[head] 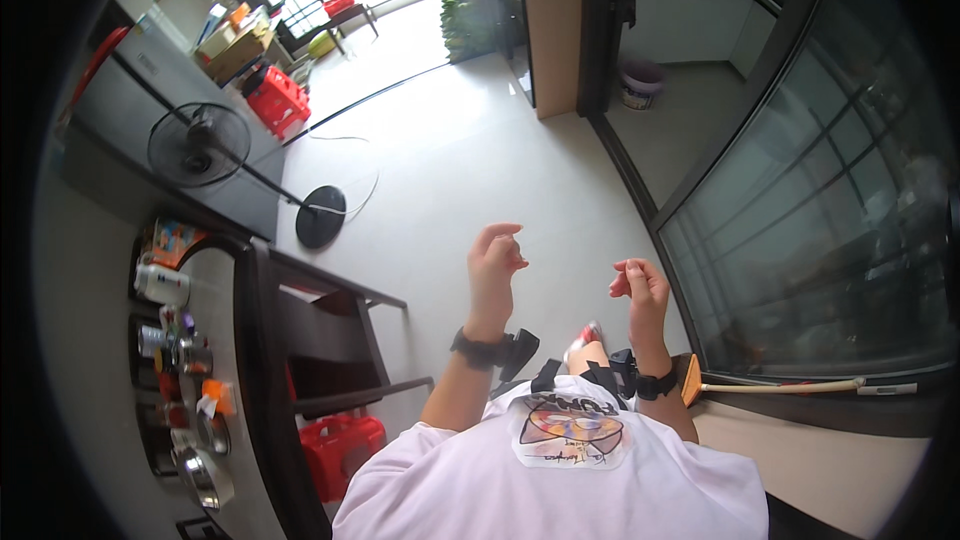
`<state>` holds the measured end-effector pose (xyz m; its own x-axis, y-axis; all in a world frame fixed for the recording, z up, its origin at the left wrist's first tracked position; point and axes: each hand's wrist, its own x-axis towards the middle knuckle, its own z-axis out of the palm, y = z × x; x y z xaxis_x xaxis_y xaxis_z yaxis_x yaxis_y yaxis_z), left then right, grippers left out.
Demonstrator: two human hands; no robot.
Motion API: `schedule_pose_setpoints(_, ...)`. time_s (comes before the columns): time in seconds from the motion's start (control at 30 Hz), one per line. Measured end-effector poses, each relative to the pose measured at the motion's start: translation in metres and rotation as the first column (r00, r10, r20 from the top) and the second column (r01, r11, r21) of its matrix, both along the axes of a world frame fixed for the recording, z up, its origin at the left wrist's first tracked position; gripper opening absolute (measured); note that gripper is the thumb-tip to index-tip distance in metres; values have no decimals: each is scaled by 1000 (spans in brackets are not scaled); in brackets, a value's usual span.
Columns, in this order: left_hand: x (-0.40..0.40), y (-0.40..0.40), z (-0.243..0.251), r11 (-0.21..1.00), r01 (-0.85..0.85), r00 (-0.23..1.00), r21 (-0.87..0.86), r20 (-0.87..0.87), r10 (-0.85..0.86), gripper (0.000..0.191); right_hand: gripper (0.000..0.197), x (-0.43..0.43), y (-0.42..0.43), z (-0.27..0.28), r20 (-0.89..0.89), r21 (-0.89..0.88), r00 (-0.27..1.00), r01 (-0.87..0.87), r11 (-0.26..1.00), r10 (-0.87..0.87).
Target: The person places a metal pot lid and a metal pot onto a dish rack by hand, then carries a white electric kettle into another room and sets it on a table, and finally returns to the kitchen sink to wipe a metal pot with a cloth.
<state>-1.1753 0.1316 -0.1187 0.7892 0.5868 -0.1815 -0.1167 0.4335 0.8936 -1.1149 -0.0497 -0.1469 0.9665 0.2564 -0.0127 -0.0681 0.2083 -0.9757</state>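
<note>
My left hand [495, 262] is raised over the pale floor, its fingers loosely bent with a gap below the index finger. Nothing is in it. To its right, my right hand [641, 289] hangs in the air by the glass sliding door [817, 225], half curled, and I see no object in its fingers. Dark bands with small black devices circle both wrists, a left wrist device [519, 354] and a right one [622, 371]. Below them is my white printed T-shirt [555, 487]. A red and white shoe [589, 335] shows between my arms.
To the left stand a dark wooden chair [322, 330], a red plastic stool [341, 446] and a table [251, 390] with jars and bowls. A standing fan's base [321, 217] and its white cable lie ahead. A purple bucket [640, 84] sits beyond the doorway; a pale-handled tool [780, 388] lies right.
</note>
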Motion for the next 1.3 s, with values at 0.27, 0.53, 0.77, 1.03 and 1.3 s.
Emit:
schedule_pose_setpoints(0.27, 150, 32, -13, 1000, -3, 999, -7, -32, 2, 22, 21, 154, 40, -14, -49, 16, 998, 43, 999, -42)
schedule_pose_setpoints(0.53, 299, 64, 19, 992, -10, 997, 128, 77, 1, 23, 22, 320, 83, 29, 160, 2, 986, -42, 999, 41)
schedule_pose_setpoints(0.77, 428, 78, -4, 999, 31, 998, 37, 44, -33, 22, 21, 424, 78, 2, -1, 31, 998, 67, 997, -67)
schedule_pose_setpoints(1.03, 597, 102, -24, 970, 237, 971, -55, 56, -234, 18, 21, 561, 93, -9, -76, 33, 951, 303, 952, -300)
schedule_pose_setpoints(1.3, 760, 113, -6, 904, 427, 902, -21, 75, -424, 17, 23, 687, 105, 10, -22, 63, 893, 450, 891, -449)
